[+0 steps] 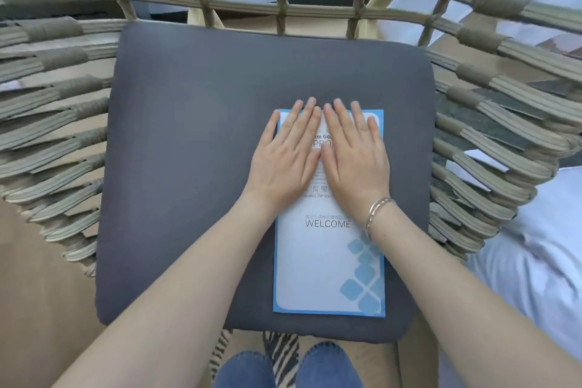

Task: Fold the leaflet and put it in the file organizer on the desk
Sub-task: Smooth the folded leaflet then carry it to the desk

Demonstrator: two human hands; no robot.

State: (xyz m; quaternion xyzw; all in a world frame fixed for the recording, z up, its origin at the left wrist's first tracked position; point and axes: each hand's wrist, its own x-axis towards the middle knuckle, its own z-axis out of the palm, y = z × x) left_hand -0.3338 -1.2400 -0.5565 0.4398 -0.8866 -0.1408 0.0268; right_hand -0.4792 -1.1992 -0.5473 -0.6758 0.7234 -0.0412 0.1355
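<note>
Both hands, left hand (285, 154) and right hand (354, 151), lie flat, fingers spread, on the leaflet (324, 264); they grip nothing. Judged best: press outward along the leaflet's far edge; keep corners aligned.

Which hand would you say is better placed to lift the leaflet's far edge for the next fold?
Probably the right hand: it lies wholly on the leaflet; the left hand partly overhangs its left edge.

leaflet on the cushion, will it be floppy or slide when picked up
The leaflet looks like thin paper lying flat, so it would probably flop if lifted by one edge. It seems light. Its surface looks smooth, so it may slide on the grey cushion unless both hands press down.
</note>
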